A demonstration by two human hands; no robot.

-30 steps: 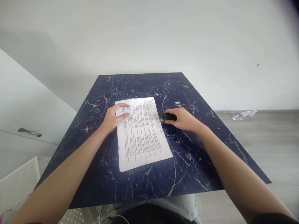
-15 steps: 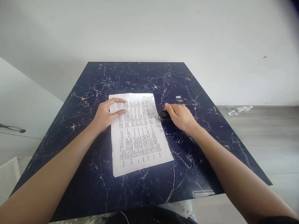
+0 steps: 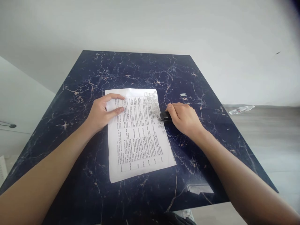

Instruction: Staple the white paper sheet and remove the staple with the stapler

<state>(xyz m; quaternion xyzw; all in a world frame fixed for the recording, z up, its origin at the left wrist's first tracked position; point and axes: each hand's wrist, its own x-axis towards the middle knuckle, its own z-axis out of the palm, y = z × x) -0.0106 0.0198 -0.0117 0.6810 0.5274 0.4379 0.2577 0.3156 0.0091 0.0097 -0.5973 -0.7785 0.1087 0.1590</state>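
Observation:
A printed white sheet of paper [image 3: 137, 134] lies on a dark blue marbled table [image 3: 131, 72]. My left hand [image 3: 102, 112] rests on the sheet's upper left corner, fingers stretched flat and pressing it down. My right hand [image 3: 184, 118] is closed over a small black stapler [image 3: 164, 116] at the sheet's right edge, near the top. Only the stapler's front end shows past my fingers.
A small white object [image 3: 183, 94] lies on the table beyond my right hand. A clear plastic bottle [image 3: 241, 109] lies on the grey floor at the right. A white cabinet with a dark handle [image 3: 8, 125] stands at the left.
The camera has tilted down and come closer, so the table fills more of the view. My right hand has closed further over the stapler at the paper's edge. My left hand stays on the sheet.

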